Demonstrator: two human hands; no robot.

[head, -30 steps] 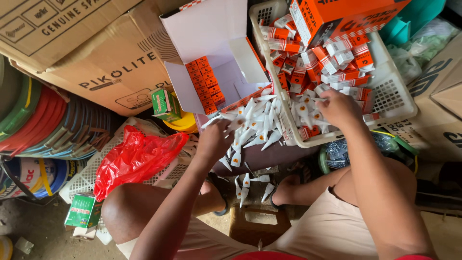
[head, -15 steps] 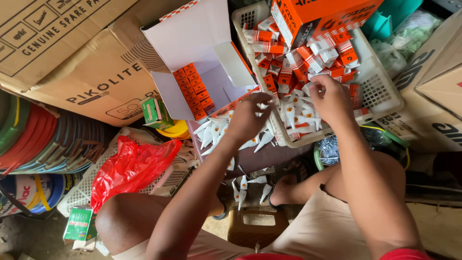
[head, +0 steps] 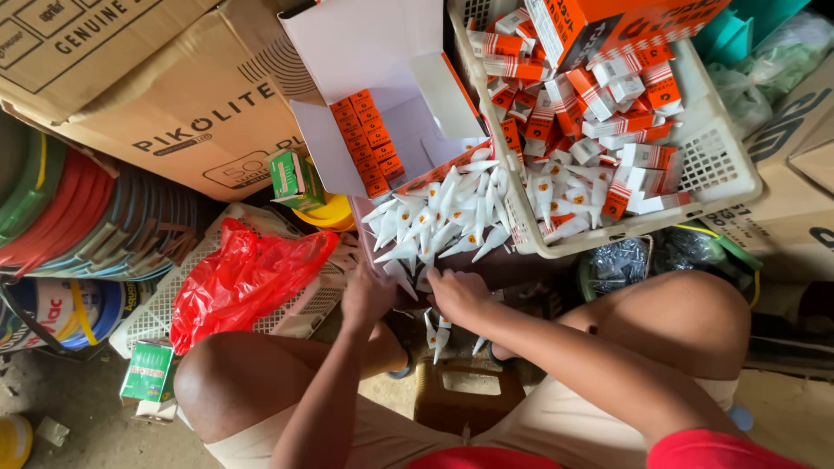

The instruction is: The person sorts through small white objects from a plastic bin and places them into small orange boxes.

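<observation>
Both hands sit low at the near edge of the pile of small white tubes (head: 447,217); the left hand (head: 369,295) is curled, knuckles up, its fingertips at the nearest tubes, though whether it actually grips one cannot be told from above; the right hand (head: 459,293) is likewise half closed just beside it, fingers bent toward the same edge of the heap, and its hold is hidden too. The tubes lie loose on a dark bench (head: 512,271), fanned out with their pointed nozzles in all directions; a few more have dropped to the floor (head: 439,334) between the person's feet.

These tubes look light and small, with a stiff tapered nozzle and a softer flat body; they would probably slide over one another readily, so a pinch on the broader body, not the slick narrow tip, seems the surer hold; squeezing hard is likely unwise, since the body may give.

Beyond the heap stands an open white carton (head: 382,78) with a row of little orange boxes (head: 372,148) stacked inside; to its right a white plastic basket (head: 725,187) holds many more orange-and-white boxes and tubes jumbled together; a red plastic bag (head: 243,282) lies to the left.
</observation>
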